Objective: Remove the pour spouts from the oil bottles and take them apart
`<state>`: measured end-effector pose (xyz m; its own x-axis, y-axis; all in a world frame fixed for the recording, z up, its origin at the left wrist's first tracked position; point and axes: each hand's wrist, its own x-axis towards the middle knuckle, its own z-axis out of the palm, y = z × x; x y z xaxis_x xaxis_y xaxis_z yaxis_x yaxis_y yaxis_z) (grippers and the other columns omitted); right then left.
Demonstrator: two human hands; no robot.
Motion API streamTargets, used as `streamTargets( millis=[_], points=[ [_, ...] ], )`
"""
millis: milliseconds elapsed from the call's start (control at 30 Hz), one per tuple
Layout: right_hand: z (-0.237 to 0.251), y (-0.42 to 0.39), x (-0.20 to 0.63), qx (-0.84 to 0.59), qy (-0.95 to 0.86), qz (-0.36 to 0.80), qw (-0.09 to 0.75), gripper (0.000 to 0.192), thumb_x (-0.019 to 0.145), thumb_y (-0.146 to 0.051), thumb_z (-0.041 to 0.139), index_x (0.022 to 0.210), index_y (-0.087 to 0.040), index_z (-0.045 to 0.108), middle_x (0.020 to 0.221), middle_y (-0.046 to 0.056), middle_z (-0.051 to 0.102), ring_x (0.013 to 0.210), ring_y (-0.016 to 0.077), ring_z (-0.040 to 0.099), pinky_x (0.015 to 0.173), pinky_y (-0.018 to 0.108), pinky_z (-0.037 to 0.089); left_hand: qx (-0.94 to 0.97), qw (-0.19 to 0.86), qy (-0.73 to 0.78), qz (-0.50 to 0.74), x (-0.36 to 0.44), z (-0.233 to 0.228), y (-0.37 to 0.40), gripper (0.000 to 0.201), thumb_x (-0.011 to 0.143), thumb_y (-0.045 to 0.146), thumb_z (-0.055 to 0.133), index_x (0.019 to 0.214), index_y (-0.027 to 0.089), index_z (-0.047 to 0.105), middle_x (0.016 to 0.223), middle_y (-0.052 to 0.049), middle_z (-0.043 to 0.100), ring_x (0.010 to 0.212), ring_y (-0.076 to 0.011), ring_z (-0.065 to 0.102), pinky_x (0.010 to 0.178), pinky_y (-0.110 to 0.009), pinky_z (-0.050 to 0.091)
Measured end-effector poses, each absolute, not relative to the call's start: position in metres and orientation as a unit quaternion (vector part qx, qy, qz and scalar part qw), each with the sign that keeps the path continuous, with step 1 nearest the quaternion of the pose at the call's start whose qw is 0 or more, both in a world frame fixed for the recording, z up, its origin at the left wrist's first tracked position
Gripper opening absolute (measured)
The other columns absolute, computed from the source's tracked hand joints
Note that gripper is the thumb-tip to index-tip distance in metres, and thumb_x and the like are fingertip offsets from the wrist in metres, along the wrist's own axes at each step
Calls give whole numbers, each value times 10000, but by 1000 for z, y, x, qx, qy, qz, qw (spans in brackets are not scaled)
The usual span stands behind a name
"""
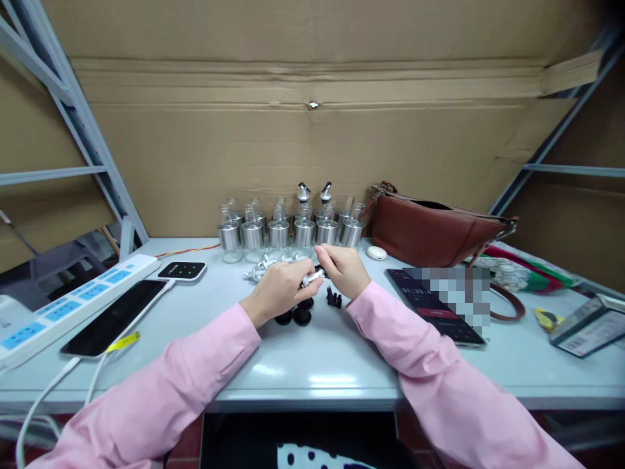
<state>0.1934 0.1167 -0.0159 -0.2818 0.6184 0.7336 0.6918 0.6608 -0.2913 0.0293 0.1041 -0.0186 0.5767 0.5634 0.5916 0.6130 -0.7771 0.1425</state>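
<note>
My left hand [278,286] and my right hand [342,268] meet over the middle of the pale table [322,358], both pinching a small silver pourer spout [314,276] between their fingertips. More silver spouts [263,266] lie in a loose heap just behind my left hand. Black round stoppers [299,316] sit on the table under my hands, with a small black part [334,299] beside my right wrist. Several glass bottles with steel collars [278,234] stand in rows at the back; two of them carry fitted spouts [312,193].
A brown leather bag [430,228] lies at the back right, a phone [434,306] in front of it. On the left are a white power strip [73,299], a black phone [114,316] and a small charger [183,270]. Cardboard wall behind.
</note>
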Motion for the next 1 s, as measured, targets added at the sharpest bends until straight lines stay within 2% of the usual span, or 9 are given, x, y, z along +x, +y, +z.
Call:
streamTargets(
  millis=[200,300,367,433,500,567,700,833,1000],
  points=[
    [-16,123,193,-448,-819,51,355,379,855,-403,314,559,-172,367,513,-7,415,501,94,362,538,248,251,-876,109,-368,-292,26,-24,115,220,893,345,424,769,182,503,661,19,596,603,-144,550,585,-258,327],
    [-5,120,201,-458,-813,164,321,393,820,-453,361,565,-166,447,492,-15,422,476,86,374,510,233,279,-877,132,-360,-291,23,-22,118,254,918,343,381,777,174,509,721,9,600,634,-137,538,633,-268,338],
    [3,117,211,-459,-804,302,229,361,749,-478,472,584,-157,496,458,-31,432,419,74,381,461,217,298,-873,143,-357,-300,20,-19,120,265,928,343,361,800,168,514,766,0,601,665,-136,533,660,-273,340],
    [9,114,222,-442,-787,424,77,287,640,-425,605,625,-146,541,461,-38,482,380,70,409,410,201,305,-865,143,-365,-312,18,-16,121,265,931,342,358,819,162,518,790,-7,600,688,-138,528,674,-276,339],
    [11,111,230,-436,-764,474,-39,253,571,-342,669,703,-142,587,480,-45,523,359,66,424,370,184,294,-860,136,-374,-321,16,-14,122,260,930,338,364,825,158,520,789,-7,601,686,-137,522,680,-278,337],
    [8,109,232,-448,-753,475,-78,249,548,-276,688,745,-150,605,463,-70,513,328,49,395,343,169,271,-861,127,-372,-323,16,-13,122,256,928,335,370,823,158,522,778,-3,601,676,-134,515,687,-279,336],
    [0,106,223,-478,-761,434,-69,146,547,-147,663,685,-154,616,382,-108,423,306,29,317,321,159,226,-865,127,-361,-323,16,-13,121,264,927,343,370,819,158,525,768,-3,600,673,-133,511,687,-280,331],
    [-2,104,217,-451,-799,395,-45,112,584,-80,610,663,-139,662,392,-86,413,351,31,307,350,163,231,-856,129,-370,-338,15,-12,121,263,929,339,368,816,157,521,774,-3,599,656,-128,501,687,-281,329],
    [4,118,226,-467,-836,257,132,118,643,-85,580,725,-125,654,599,-19,578,526,77,485,513,177,376,-855,126,-369,-341,14,-13,123,251,926,327,374,806,159,517,766,-2,600,653,-127,500,687,-281,329]
  ],
)
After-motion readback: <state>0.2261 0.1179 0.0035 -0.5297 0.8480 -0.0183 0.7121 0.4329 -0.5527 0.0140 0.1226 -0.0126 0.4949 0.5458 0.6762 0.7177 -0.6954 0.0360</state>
